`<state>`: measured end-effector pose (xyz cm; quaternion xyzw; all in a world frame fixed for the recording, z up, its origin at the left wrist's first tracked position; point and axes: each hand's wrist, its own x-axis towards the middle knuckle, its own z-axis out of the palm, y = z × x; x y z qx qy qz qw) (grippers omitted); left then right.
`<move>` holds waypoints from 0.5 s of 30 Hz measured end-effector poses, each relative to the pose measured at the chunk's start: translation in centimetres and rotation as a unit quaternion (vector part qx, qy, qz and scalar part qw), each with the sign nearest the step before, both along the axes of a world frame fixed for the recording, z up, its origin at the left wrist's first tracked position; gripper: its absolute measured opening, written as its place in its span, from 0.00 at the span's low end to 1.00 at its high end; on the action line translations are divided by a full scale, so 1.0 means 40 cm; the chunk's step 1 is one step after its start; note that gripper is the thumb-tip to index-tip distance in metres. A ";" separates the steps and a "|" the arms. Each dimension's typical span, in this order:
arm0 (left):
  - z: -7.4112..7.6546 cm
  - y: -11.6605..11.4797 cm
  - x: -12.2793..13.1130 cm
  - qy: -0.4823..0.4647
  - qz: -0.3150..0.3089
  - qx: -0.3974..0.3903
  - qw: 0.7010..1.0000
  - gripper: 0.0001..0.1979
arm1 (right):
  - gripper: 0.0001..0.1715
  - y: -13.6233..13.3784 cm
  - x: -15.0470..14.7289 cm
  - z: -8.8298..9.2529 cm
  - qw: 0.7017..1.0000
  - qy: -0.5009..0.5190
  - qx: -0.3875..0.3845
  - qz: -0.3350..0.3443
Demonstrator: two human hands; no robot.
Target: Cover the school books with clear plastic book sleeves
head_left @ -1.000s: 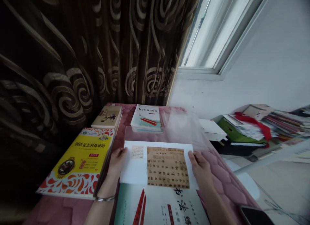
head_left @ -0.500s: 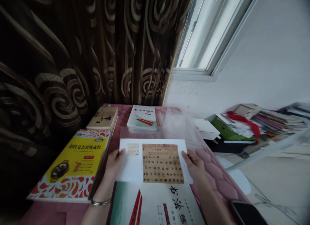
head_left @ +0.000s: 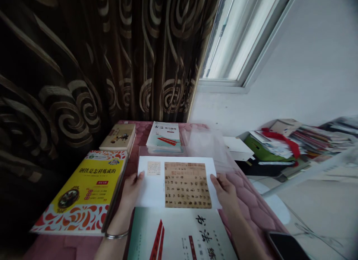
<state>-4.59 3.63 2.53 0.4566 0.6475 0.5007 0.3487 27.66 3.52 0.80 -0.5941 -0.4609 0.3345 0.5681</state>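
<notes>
My left hand (head_left: pixel 132 188) grips the left edge of a white printed sheet (head_left: pixel 152 191) that bears a brown calligraphy picture. The sheet's right edge is pinched in my right hand (head_left: pixel 225 191). A clear plastic film (head_left: pixel 144 151) shows around the sheet's upper edge. Just below the sheet lies a pale green and white calligraphy book (head_left: pixel 173 234) with red strips on its cover, cut off by the bottom of the view. Beyond the sheet sits a stack of smaller calligraphy books (head_left: pixel 165 137), with more clear plastic (head_left: pixel 205 142) to its right.
Left are a yellow book (head_left: pixel 86 189) and a tan book stack (head_left: pixel 119 137) on the pink quilted cover (head_left: pixel 63 247). Right are a white box (head_left: pixel 237 149), a green bag (head_left: pixel 256 150), piled papers and a dark phone-like object (head_left: pixel 285 245). A patterned curtain (head_left: pixel 134 58) hangs behind.
The held sheet has shifted slightly up and away, uncovering a little more of the book below. Both hands keep their grip in nearly the same place.
</notes>
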 end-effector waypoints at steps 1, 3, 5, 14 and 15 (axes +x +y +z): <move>0.000 0.001 0.000 -0.003 0.000 -0.002 1.000 0.23 | 0.24 0.001 -0.001 -0.002 1.000 -0.019 0.005 -0.009; 0.002 0.002 -0.001 -0.019 0.004 -0.003 1.000 0.22 | 0.25 0.003 -0.002 -0.006 0.998 -0.054 0.011 -0.029; 0.002 0.002 -0.001 -0.038 0.008 0.002 0.999 0.20 | 0.26 0.002 -0.004 -0.007 0.996 -0.071 0.014 -0.042; -0.005 -0.005 0.001 -0.003 0.003 0.005 1.000 0.22 | 0.23 -0.003 -0.012 0.003 1.000 -0.010 0.019 -0.015; -0.004 -0.004 0.000 -0.005 0.003 0.006 1.000 0.22 | 0.24 -0.004 -0.014 0.006 0.999 -0.029 0.022 -0.022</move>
